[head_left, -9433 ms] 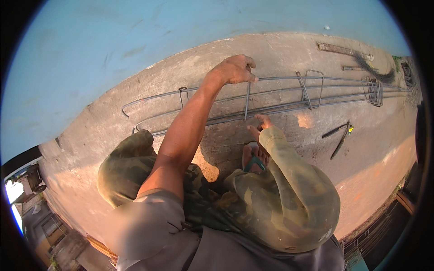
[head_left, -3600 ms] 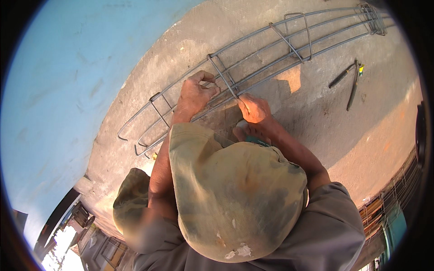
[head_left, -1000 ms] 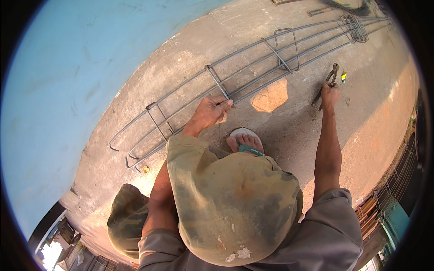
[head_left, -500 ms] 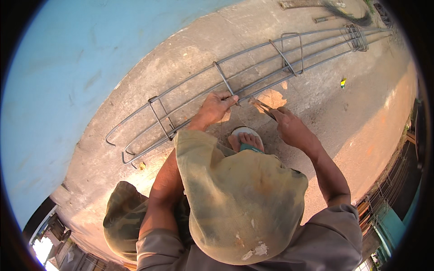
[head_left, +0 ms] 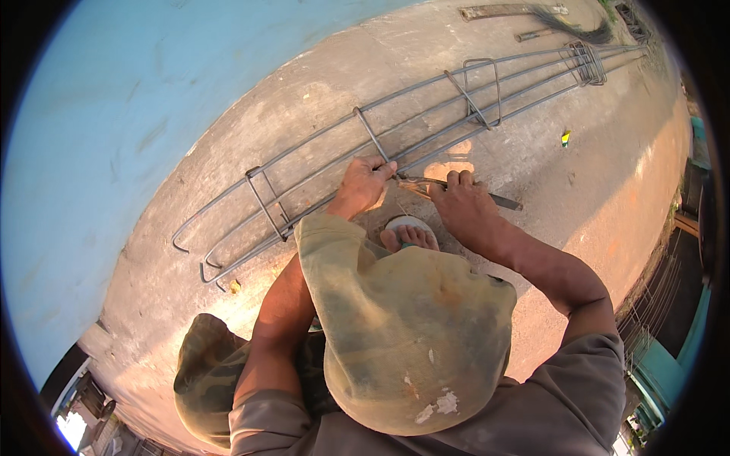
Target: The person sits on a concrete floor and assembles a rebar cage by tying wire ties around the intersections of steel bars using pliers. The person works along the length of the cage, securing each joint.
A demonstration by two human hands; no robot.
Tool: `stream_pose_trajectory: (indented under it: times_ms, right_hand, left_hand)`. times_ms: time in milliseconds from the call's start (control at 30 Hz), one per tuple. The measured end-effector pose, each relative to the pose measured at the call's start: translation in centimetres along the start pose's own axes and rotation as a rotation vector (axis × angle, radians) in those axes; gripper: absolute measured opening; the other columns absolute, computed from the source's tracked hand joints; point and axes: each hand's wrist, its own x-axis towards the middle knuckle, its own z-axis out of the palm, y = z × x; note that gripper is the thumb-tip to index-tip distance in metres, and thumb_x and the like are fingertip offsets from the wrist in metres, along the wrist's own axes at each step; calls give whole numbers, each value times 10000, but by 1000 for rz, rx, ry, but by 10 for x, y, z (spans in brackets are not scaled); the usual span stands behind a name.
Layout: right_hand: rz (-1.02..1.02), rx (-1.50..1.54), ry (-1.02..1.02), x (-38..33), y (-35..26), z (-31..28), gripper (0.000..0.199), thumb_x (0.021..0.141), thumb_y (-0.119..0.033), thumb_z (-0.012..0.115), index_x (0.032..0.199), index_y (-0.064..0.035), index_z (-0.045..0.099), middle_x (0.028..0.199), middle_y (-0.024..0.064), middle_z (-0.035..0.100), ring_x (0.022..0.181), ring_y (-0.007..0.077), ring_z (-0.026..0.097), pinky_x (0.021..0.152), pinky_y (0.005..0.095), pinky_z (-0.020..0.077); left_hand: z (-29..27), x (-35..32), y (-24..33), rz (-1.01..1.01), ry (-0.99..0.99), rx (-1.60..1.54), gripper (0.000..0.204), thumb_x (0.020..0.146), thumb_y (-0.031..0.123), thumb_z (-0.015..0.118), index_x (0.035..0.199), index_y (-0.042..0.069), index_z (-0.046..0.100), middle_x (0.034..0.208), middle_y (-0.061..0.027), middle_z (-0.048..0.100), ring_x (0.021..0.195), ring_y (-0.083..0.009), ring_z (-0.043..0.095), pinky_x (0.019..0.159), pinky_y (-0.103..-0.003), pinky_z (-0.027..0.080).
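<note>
Now, at the rebar cage:
Left hand: the left hand [head_left: 366, 179] is curled shut around a long bar of the rebar cage [head_left: 426, 114], right where a stirrup [head_left: 370, 134] crosses it.
Right hand: the right hand [head_left: 465, 207] is closed around the handles of a pair of pincers [head_left: 426, 187], whose nose points at the same crossing, just beside the left hand's fingers.
Cage: it lies on the concrete ground [head_left: 593, 190] along the foot of a blue wall [head_left: 114, 114] — long bars running the length, rectangular stirrups standing around them at intervals.
Foot: a sandalled foot [head_left: 409, 232] rests on the ground just below both hands, near the bars.
Done so far: as I judge it, several stirrups already stand in place — one near the left end [head_left: 262, 201], the one at the hands, one further right [head_left: 477, 91] and a bunch at the far end [head_left: 584, 62]; whether each is tied with wire is too small to tell.
Left to do: the joint at the hands looks to be the one in work; wide gaps between stirrups suggest more remain.
Against a second ago: the right hand was then stretched out to the pincers lying on the ground off to the right; now it is back at the crossing with them, while the left has kept its place on the bar.
Also there: a small yellow scrap [head_left: 566, 137] on the concrete, and bars and wire [head_left: 532, 15] lying further off.
</note>
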Motion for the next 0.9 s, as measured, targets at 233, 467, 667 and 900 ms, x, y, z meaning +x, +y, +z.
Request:
stream_pose_trajectory:
  times_ms: [233,467,667,900]
  right_hand:
    - [-20,312,174,-10,2,73,256,849,-102,604,1070,-30,498,925,201,576,852,351,644,642,375,563]
    - [-22,330,226,-8,4,72,280,832,-100,627,1070,-34,495,936,194,554,887,337,617,693,399,555]
    - [-17,224,76,-8,7,35,301,871,-62,536,1165,-6,503,1015,227,520,974,387,576,759,471,523]
    - [-143,533,106,3,16,120,277,900,-70,529,1159,18,487,991,228,597,887,373,641,760,466,519]
  left_hand:
    - [9,3,-3,35,145,14,330,904,290,663,840,-31,696,624,-127,595,589,-192,520,602,-385,438]
    - [10,3,-8,35,157,-76,319,903,263,675,821,-45,692,612,-109,577,578,-166,470,586,-377,421]
    - [10,1,-6,43,109,-131,323,936,246,640,834,-57,689,698,-66,640,663,-115,544,625,-308,444]
    - [10,-2,-8,166,165,-4,240,933,190,633,929,-46,680,830,-113,669,736,-149,587,681,-331,478]
